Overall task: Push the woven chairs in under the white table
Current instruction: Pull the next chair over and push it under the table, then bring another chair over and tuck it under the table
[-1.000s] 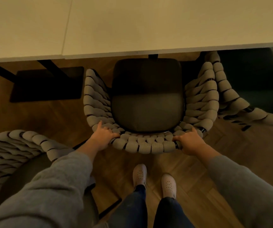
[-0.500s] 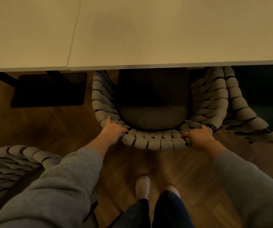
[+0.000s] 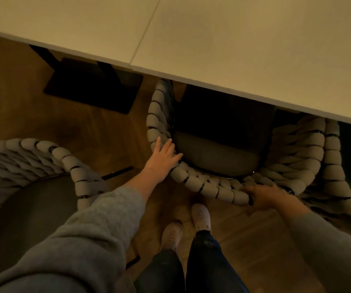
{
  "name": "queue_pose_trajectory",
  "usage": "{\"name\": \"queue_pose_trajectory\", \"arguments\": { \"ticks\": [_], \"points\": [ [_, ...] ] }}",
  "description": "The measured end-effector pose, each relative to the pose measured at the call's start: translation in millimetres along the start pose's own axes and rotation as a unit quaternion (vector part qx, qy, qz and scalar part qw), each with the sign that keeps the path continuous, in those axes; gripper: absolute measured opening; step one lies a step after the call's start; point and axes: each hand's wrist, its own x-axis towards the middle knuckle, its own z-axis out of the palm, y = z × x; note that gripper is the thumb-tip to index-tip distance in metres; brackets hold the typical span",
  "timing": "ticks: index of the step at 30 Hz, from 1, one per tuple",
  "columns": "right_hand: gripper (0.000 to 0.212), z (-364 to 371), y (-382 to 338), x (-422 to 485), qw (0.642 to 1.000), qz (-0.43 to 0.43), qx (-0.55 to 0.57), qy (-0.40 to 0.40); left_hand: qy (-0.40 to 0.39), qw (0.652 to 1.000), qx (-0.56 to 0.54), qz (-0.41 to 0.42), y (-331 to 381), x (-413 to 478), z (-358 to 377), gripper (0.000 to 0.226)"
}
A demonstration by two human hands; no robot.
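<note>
The middle woven chair [image 3: 209, 187] stands in front of me with most of its dark seat under the edge of the white table [image 3: 233, 49]. My left hand [image 3: 163, 157] lies flat on the left curve of its braided back, fingers stretched out and apart. My right hand [image 3: 264, 197] is blurred and curls around the back rim on the right. A second woven chair [image 3: 43, 157] stands out on the floor at my left, clear of the table. A third woven chair [image 3: 332, 157] touches the middle one on the right, partly under the table.
A black flat table foot [image 3: 92, 89] and its post sit on the wooden floor, left of the middle chair. My feet in pale shoes [image 3: 200, 214] stand just behind the chair back. Bare floor lies between the left chair and the table foot.
The middle chair has slid further under the table. My left hand has gone from gripping the rim to lying flat on it. The view has tilted and swung left.
</note>
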Motion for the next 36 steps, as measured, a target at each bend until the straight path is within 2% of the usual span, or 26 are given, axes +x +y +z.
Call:
{"name": "queue_pose_trajectory", "arguments": {
  "ticks": [2, 3, 5, 7, 10, 12, 16, 18, 20, 21, 23, 25, 28, 32, 36],
  "points": [
    [0.130, -21, -12, 1, 0.999, -0.045, 0.010, -0.015, 0.037, 0.997, -0.053, -0.029, 2, -15, 7, 0.076],
    [0.133, -35, -23, 1, 0.998, -0.068, 0.016, -0.002, 0.050, 0.994, -0.081, -0.051, 1, -25, 11, 0.074],
    [0.112, -64, -52, 0, 0.991, -0.123, 0.024, 0.051, 0.058, 0.983, -0.130, -0.112, -3, -45, 16, 0.069],
    [0.099, -92, -85, 1, 0.973, -0.195, 0.013, 0.125, 0.060, 0.962, -0.180, -0.199, -9, -64, 21, 0.069],
    [0.089, -124, -135, 11, 0.929, -0.296, -0.039, 0.219, 0.062, 0.904, -0.252, -0.340, -21, -95, 33, 0.072],
    [0.083, -136, -174, 15, 0.900, -0.355, -0.086, 0.239, 0.068, 0.858, -0.291, -0.418, -27, -120, 45, 0.075],
    [0.082, -148, -244, 18, 0.850, -0.437, -0.192, 0.224, 0.040, 0.753, -0.372, -0.541, -33, -159, 70, 0.087],
    [0.083, -152, -282, 23, 0.828, -0.455, -0.259, 0.202, 0.030, 0.677, -0.438, -0.591, -33, -178, 85, 0.096],
    [0.085, -157, -321, 29, 0.799, -0.474, -0.317, 0.190, 0.010, 0.610, -0.506, -0.610, -31, -192, 102, 0.104],
    [0.086, -159, -338, 32, 0.785, -0.480, -0.343, 0.188, -0.006, 0.595, -0.532, -0.603, -29, -194, 109, 0.107],
    [0.084, -163, -375, 43, 0.757, -0.486, -0.394, 0.188, -0.029, 0.584, -0.564, -0.583, -30, -196, 123, 0.105],
    [0.078, -168, -410, 57, 0.722, -0.499, -0.429, 0.214, -0.017, 0.577, -0.579, -0.576, -40, -191, 135, 0.100],
    [0.073, -178, -455, 70, 0.674, -0.508, -0.483, 0.232, 0.001, 0.543, -0.608, -0.579, -57, -181, 143, 0.095],
    [0.064, -198, -501, 80, 0.593, -0.505, -0.582, 0.234, -0.006, 0.499, -0.648, -0.575, -67, -170, 148, 0.088],
    [0.057, -222, -541, 92, 0.525, -0.486, -0.663, 0.219, -0.038, 0.513, -0.652, -0.557, -74, -171, 158, 0.070]
  ]
}}
